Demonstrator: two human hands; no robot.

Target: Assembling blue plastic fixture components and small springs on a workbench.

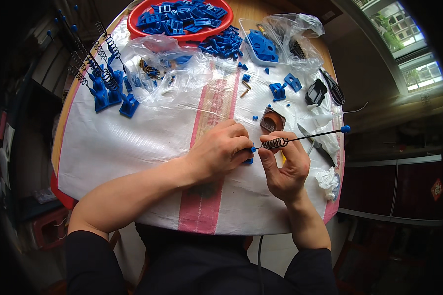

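Observation:
Over the middle of the table my left hand [220, 150] is closed on a small blue plastic part [249, 161], most of it hidden by the fingers. Just right of it, my right hand [289, 166] pinches a black spring rod [274, 143]. The coil sits at the fingertips, and the straight end points right to a blue ball tip [345, 129]. The rod's near end meets a small blue piece [253, 149] at my left fingertips; whether it is seated there I cannot tell. A brown square dish [272, 120] lies just beyond my right hand.
A red basin [131, 23] of blue parts stands at the back, beside a clear tub [247, 23]. Finished-looking blue bases with spring rods [103, 91] stand at the left. Plastic bags [174, 83] lie nearby. A knife [322, 151] and crumpled tissue [326, 181] are at the right.

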